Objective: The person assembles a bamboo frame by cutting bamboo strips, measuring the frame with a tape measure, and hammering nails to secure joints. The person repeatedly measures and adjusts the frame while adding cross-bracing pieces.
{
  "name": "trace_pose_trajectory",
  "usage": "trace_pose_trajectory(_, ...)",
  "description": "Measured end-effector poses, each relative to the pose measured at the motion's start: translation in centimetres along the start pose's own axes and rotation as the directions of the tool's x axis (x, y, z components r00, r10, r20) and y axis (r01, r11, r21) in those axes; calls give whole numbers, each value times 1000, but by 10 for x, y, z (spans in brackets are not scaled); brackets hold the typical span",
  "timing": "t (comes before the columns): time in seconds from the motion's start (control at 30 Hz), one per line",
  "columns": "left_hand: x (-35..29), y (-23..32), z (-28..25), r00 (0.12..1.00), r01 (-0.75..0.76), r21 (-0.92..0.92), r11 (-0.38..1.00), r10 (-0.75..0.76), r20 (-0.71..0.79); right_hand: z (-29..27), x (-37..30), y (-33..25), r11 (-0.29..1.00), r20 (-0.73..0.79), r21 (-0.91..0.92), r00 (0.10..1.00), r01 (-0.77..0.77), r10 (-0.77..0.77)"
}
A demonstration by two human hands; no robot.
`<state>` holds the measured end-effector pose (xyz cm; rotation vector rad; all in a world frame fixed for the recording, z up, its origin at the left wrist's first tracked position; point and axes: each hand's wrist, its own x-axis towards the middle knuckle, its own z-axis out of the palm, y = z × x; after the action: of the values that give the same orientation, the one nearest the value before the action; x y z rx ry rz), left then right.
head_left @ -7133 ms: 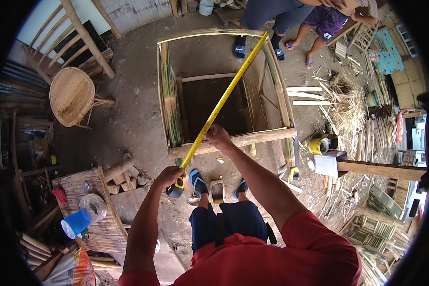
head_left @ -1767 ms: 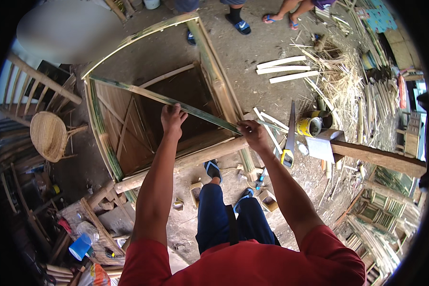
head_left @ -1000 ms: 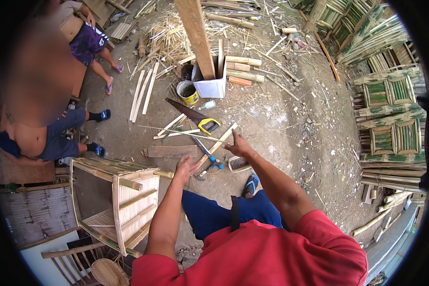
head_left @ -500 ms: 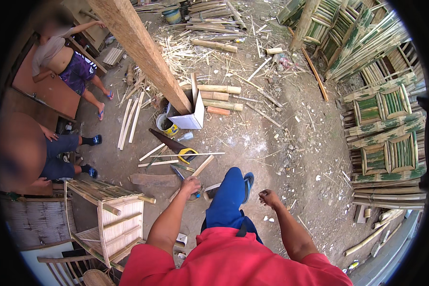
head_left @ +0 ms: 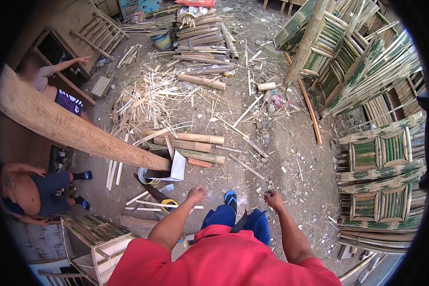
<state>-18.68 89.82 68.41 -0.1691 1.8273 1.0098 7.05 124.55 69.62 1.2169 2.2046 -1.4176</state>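
Observation:
My left hand [head_left: 196, 195] is in the air in front of me, above the ground near the handsaw, its fingers loosely bent. No object shows in it. My right hand [head_left: 273, 199] hangs over bare dirt on the other side, fingers slightly curled and apart, holding nothing visible. The handsaw [head_left: 168, 207], with a yellow and black handle, lies on the ground left of my left hand. Thin wooden strips [head_left: 143, 209] lie across and beside it. Just beyond, a white box [head_left: 177, 168] surrounds the foot of a wooden post [head_left: 81, 126].
Bamboo poles [head_left: 190, 145] and a heap of shavings [head_left: 145, 97] lie ahead. Green bamboo panels [head_left: 381, 152] stack along the right. A bamboo frame piece [head_left: 110, 255] stands near left. Two people are at left, one seated [head_left: 28, 193], one with an arm stretched out [head_left: 66, 66].
My left hand has come up and away from the wooden piece and blue tool by my foot. My view has shifted forward, and the post now slants across the left side.

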Motion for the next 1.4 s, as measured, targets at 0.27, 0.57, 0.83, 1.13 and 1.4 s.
trace_pose_trajectory(0.27, 142, 241, -9, 991, -85, -67, 994, 77, -109, -126, 220, -126, 923, 105, 364, 990, -123, 91)
trace_pose_trajectory(0.57, 311, 458, 43, 976, -15, -406, 914, -76, -206, -268, 562, -303, 988, 226, 110, 966, 105, -128)
trace_pose_trajectory(0.83, 483, 601, -14, 926, -107, -676, 729, -175, -336, -337, 834, -515, 927, 360, -142, 891, 346, -277)
trace_pose_trajectory(1.13, 715, 922, -117, 890, -261, -473, 842, 21, -455, -371, 1071, -703, 958, 435, -89, 876, 272, -209)
trace_pose_trajectory(1.4, 922, 1089, -121, 888, -357, -446, 821, 149, -436, -329, 1391, -753, 969, 628, -208, 778, 134, 27)
